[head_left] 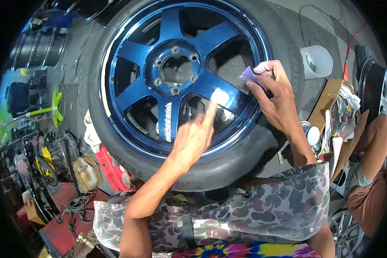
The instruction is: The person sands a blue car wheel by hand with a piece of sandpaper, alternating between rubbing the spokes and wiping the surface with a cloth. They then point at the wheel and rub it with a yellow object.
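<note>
A blue spoked wheel rim (172, 26) sits inside a black tyre (284, 38), face up before me. My left hand (195, 135) reaches over the lower part of the rim. Its index finger is stretched out at a brightly lit spoke (228, 95), and the other fingers are curled; it holds nothing. Between the thumb and fingers of my right hand (277, 96) is a small folded piece of purple sandpaper (249, 75), by its look, held above the rim's right edge. White lettering (168, 122) runs along the lower spoke.
A white bucket (317, 62) stands right of the tyre, near a cardboard box (327, 96) of papers and odds and ends. Another person's leg (372, 142) is at far right. Tools, cables and a red case (69, 219) crowd the left, with a red object (112, 167) beside the tyre.
</note>
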Demonstrator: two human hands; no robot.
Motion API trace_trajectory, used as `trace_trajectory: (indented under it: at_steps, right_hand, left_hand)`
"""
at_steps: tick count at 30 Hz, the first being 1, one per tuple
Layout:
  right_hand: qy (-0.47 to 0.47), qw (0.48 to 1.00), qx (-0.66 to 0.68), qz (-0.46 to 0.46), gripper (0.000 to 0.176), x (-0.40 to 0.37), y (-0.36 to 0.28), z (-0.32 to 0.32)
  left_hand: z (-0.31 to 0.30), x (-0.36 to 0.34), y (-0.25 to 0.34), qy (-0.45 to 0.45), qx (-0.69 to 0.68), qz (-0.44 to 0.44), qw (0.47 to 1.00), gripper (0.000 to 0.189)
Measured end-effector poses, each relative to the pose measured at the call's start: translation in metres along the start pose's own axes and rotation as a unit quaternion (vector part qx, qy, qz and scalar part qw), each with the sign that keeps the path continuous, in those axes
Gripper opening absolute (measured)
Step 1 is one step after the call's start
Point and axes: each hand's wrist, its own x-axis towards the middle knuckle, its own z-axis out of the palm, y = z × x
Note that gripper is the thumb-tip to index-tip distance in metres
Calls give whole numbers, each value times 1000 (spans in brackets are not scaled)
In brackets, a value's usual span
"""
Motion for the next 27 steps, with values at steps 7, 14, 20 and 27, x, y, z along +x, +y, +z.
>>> trace_trajectory:
  at_steps: [7, 14, 20, 27]
  right_hand:
    - [-121, 991, -12, 55, 20, -7, -10, -11]
    - [-199, 925, 249, 210, 22, -30, -38, -6]
    - [-187, 899, 299, 260, 18, -31, -40, -4]
    - [-190, 873, 345, 289, 16, -38, -42, 1]
  left_hand:
    - [-12, -8, 19, 84, -277, 43, 956, 35]
    - [-14, 1, 37, 31, -628, -109, 770, 18]
    - [-11, -2, 36, 14, -676, -121, 727, 15]
    - [-10, -10, 39, -3, -703, -147, 696, 17]
